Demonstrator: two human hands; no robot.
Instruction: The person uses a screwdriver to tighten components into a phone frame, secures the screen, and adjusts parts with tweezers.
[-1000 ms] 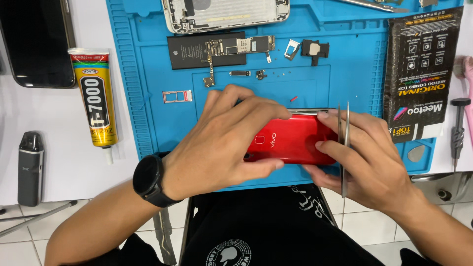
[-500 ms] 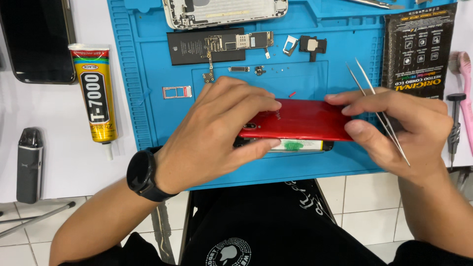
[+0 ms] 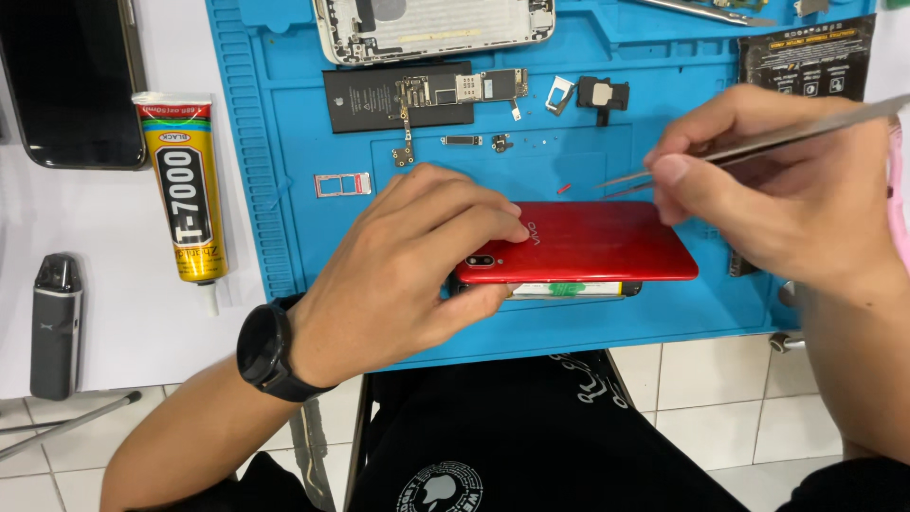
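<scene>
A red phone back cover (image 3: pixel 607 245) lies partly lifted over the phone body (image 3: pixel 569 288) on the blue repair mat (image 3: pixel 284 228). My left hand (image 3: pixel 408 265), with a black watch on its wrist, grips the phone's left end, fingers on top of the cover and thumb under the edge. My right hand (image 3: pixel 787 204) hovers just right of and above the phone, pinching metal tweezers (image 3: pixel 758 144) whose tips point left over the mat.
A yellow glue tube (image 3: pixel 185 194) and a dark small device (image 3: pixel 55 327) lie on the white surface at left. A dark phone (image 3: pixel 71 81) sits top left. A silver phone frame (image 3: pixel 431 27), a black battery with board (image 3: pixel 408 95), a SIM tray (image 3: pixel 341 184) and small parts are on the mat.
My right hand let go of the phone's right end and lifted up and to the right with the tweezers. The red cover now lies flatter. My left hand kept its grip.
</scene>
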